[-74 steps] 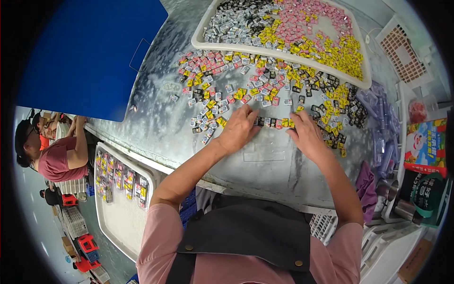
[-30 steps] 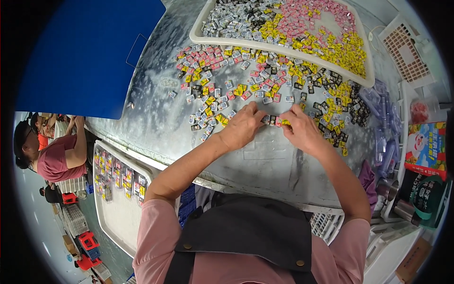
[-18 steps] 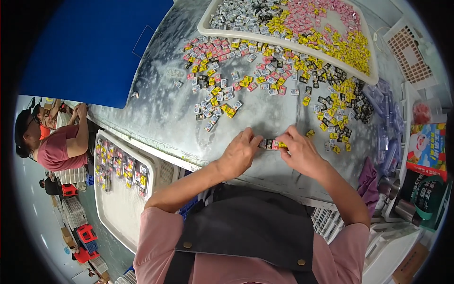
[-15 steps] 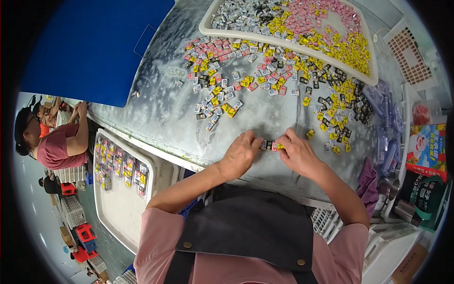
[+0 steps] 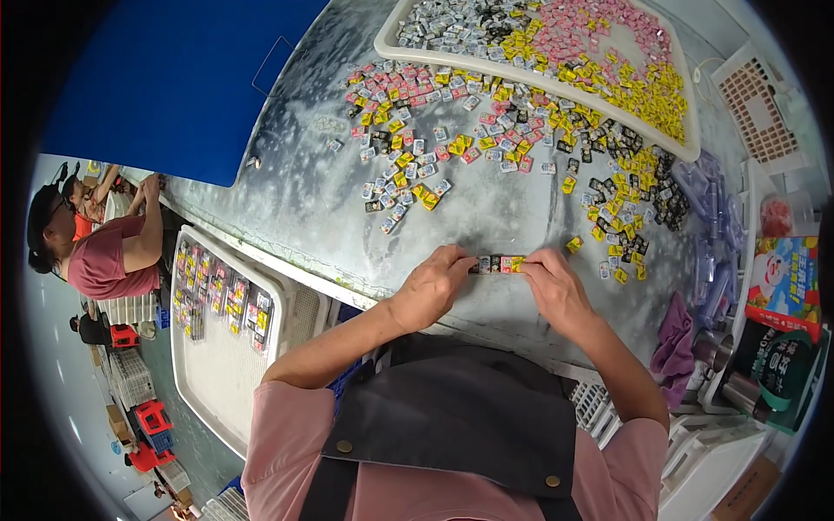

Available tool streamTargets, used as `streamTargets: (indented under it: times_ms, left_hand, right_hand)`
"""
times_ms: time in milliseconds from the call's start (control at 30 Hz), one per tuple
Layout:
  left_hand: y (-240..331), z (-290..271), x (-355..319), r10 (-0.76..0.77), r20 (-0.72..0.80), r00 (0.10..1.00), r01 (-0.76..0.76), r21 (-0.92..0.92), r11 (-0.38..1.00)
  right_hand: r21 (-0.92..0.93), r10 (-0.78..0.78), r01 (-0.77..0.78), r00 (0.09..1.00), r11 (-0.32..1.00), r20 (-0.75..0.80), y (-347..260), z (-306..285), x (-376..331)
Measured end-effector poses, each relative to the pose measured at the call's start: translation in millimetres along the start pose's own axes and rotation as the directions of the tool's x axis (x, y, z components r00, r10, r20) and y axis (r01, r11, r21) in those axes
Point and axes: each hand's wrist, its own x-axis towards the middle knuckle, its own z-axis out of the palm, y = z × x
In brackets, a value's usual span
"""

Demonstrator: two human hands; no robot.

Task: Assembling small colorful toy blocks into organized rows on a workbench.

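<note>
The row (image 5: 498, 264) of small black, pink and yellow pieces is lying on the grey desk (image 5: 295, 208) just right of the frame's centre, close to the near edge. The left hand (image 5: 433, 288) is touching its left end and the right hand (image 5: 556, 292) its right end; both are covering those ends. The fingers of each hand are bunching together there, but I cannot tell whether they are clamping on the row or only pressing against it.

A stray yellow piece (image 5: 573, 244) is lying just above the right hand. Loose pieces (image 5: 517, 137) are spreading across the upper middle, between the hands and a white tray (image 5: 537, 80) that is holding many more. A blue board (image 5: 174, 87) is covering the desk at upper left. Clear cases (image 5: 708, 234) are piling up at right, above a purple cloth (image 5: 675, 347) and a metal cup (image 5: 712, 349). At lower left a second tray (image 5: 213, 382) is carrying filled packs (image 5: 259, 319), with a co-worker (image 5: 109, 256) standing beyond it. The dark apron (image 5: 452, 417) is filling the bottom middle, hiding part of the desk's edge.
</note>
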Motion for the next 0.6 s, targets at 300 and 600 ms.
streamTargets:
  times_ms: [300, 600]
  left_hand:
    - [-19, 0, -7, 0.176, -0.070, 0.982, -0.168, 0.111, 0.980]
    - [-12, 2, -5, 0.258, -0.008, 0.966, -0.244, 0.296, 0.924]
  right_hand:
    - [-0.333, -0.215, 0.166, 0.970, 0.928, -0.115, -2, 11, -14]
    - [-0.255, -0.101, 0.094, 0.995, 0.962, -0.013, -12, 13, -15]
